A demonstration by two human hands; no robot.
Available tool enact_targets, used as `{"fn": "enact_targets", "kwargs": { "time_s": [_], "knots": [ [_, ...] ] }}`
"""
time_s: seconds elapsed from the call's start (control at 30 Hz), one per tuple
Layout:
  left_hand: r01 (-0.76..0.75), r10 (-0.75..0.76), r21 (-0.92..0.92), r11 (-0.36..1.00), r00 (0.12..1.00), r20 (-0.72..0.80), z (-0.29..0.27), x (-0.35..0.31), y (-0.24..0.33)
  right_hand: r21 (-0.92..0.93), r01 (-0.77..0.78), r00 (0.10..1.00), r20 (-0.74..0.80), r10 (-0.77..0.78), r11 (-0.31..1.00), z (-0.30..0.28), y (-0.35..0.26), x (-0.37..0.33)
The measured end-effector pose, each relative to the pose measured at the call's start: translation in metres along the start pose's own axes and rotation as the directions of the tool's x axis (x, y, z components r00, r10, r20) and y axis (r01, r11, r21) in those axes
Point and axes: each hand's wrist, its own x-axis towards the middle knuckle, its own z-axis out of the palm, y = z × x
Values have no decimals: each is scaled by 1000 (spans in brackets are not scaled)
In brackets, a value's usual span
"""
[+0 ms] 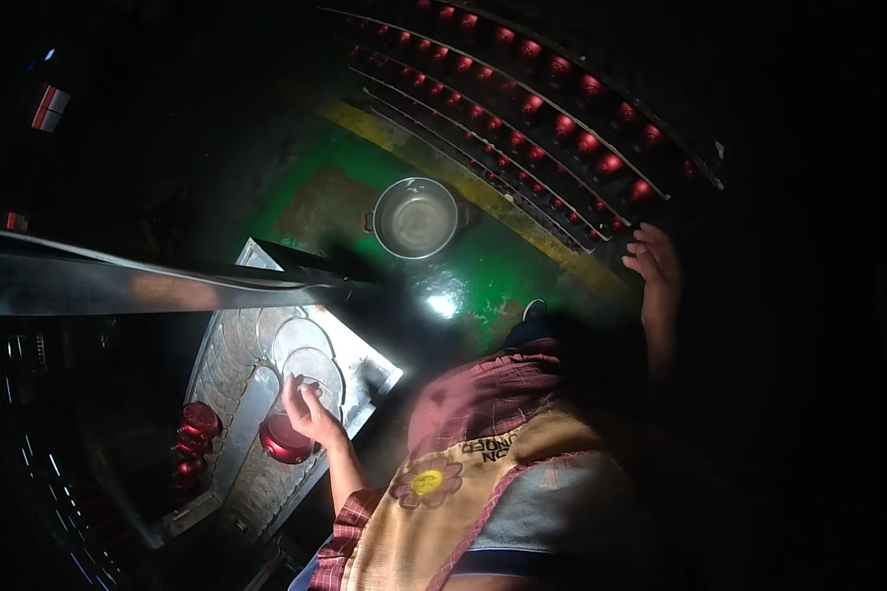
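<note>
My left hand (pixel 311 416) is over a conveyor of overlapping round metal plates (pixel 296 338), its fingers apart. Right beside and partly under its palm lies a round, shiny red piece (pixel 284 441); whether the hand touches it I cannot tell. My right hand (pixel 654 258) is raised out to the right, its fingers loosely bent and apart with nothing seen between them. Close by its fingertips is the near end of a rack with several rows of small red rounded pieces (pixel 586 144).
A metal pot (pixel 415 219) with side handles stands on the green floor (pixel 483 271) ahead. Across the left runs a long metal beam (pixel 99 284) above the conveyor. More red pieces (pixel 193 439) sit along the conveyor's far side. A yellow strip (pixel 404 140) borders the rack.
</note>
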Motion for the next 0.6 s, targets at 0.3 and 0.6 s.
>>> {"fn": "enact_targets", "kwargs": {
  "time_s": [0.3, 0.6],
  "knots": [
    [552, -265, -343, 760, 745, 612, 334, 92, 139, 66, 246, 895, -398, -201, 967, -176, -12, 206],
    [823, -396, -417, 386, 556, 731, 620, 294, 140, -25, -89, 909, -410, 72, 996, -208, -25, 348]
  ]
}}
